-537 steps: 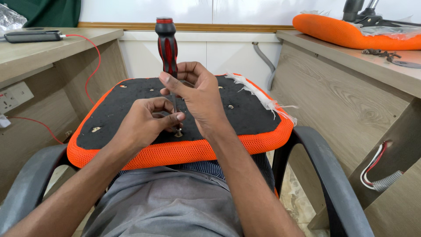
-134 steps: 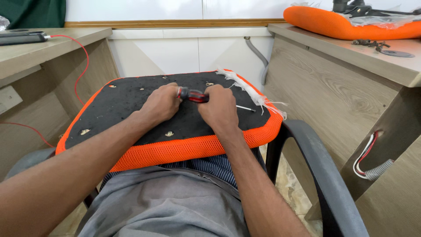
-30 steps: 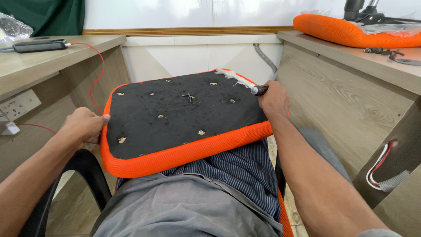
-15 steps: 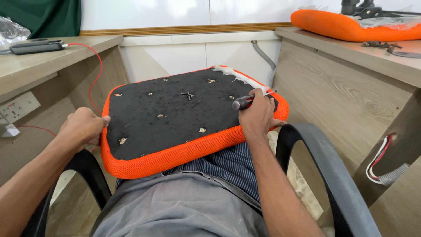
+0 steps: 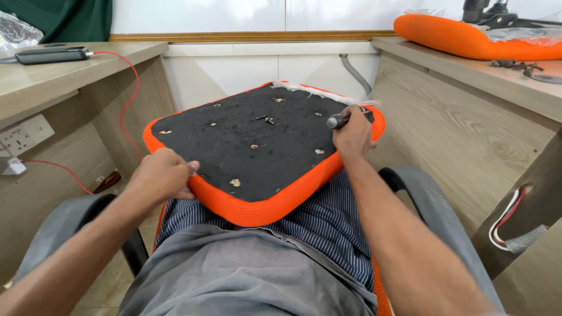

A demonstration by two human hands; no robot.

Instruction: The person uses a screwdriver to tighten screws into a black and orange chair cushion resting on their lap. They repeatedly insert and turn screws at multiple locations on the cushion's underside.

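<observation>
An orange seat cushion (image 5: 263,208) with a black underside lies upside down on my lap, turned so one corner points at me. My left hand (image 5: 161,175) grips its near left edge. My right hand (image 5: 351,133) rests on the cushion's far right side and holds a screwdriver (image 5: 338,120), of which only a grey, rounded end shows past my fingers. A small screw or fitting (image 5: 267,119) lies on the black underside near the far edge. Several pale holes dot that surface.
Wooden desks stand on both sides. The left desk (image 5: 47,76) carries a dark device with a red cable (image 5: 126,88). The right desk (image 5: 468,117) holds a second orange cushion (image 5: 468,38) and small hardware. Grey chair armrests (image 5: 427,199) flank my legs.
The cushion has turned further on my lap, its near corner swinging toward me. My right hand with the screwdriver stays at the cushion's right edge; my left hand still grips the left edge.
</observation>
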